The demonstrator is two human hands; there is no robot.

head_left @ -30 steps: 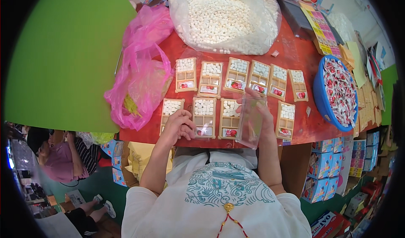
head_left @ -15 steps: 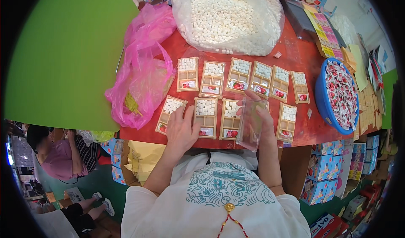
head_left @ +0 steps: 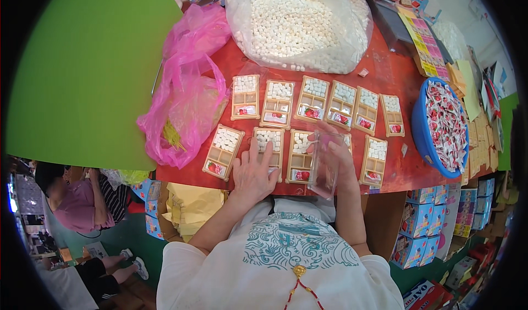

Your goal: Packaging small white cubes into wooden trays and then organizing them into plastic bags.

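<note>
My left hand (head_left: 254, 173) lies with its fingers spread over a small beige compartment tray (head_left: 276, 158) in the front row. The fingertips rest about its white cubes, though actual touch is hard to judge. A clear rectangular plastic cover (head_left: 324, 172) is held upright in my right hand (head_left: 342, 158), above the table's front edge. Partly behind it stands another beige tray (head_left: 300, 160) with white cubes and a red-and-white sachet. To the left of my left hand, a tilted beige tray (head_left: 223, 151) holds the same; one more tray (head_left: 374, 161) lies right of my right hand.
Several filled trays (head_left: 313, 100) form a back row on the red table (head_left: 242, 62). Behind them sits a big clear bag of white cubes (head_left: 297, 24). A pink plastic bag (head_left: 190, 84) lies left, a blue basin (head_left: 421, 128) of sachets right. Another person (head_left: 82, 200) is at lower left.
My left hand has moved right, from between the tilted tray and its neighbour onto the neighbouring tray. My right hand still holds the clear cover in nearly the same place.
</note>
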